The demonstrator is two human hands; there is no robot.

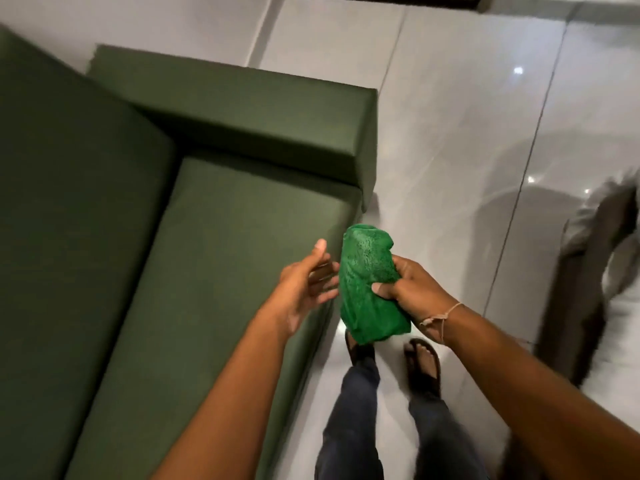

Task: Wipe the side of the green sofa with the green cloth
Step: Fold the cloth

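Observation:
The dark green sofa [214, 216] fills the left half of the head view, with its armrest [249, 112] at the far end and its narrow outer side [370, 147] facing the floor. My right hand [412, 282] grips a bunched bright green cloth [367, 285] in the air just off the seat's front corner. My left hand [308, 285] hovers beside the cloth with fingers spread, just short of it, holding nothing. The cloth is apart from the sofa.
Glossy light grey floor tiles [467, 150] stretch to the right of the sofa. My legs and sandalled feet [422, 368] stand by the sofa's front. A blurred dark and pale piece of furniture [588, 271] sits at the right edge.

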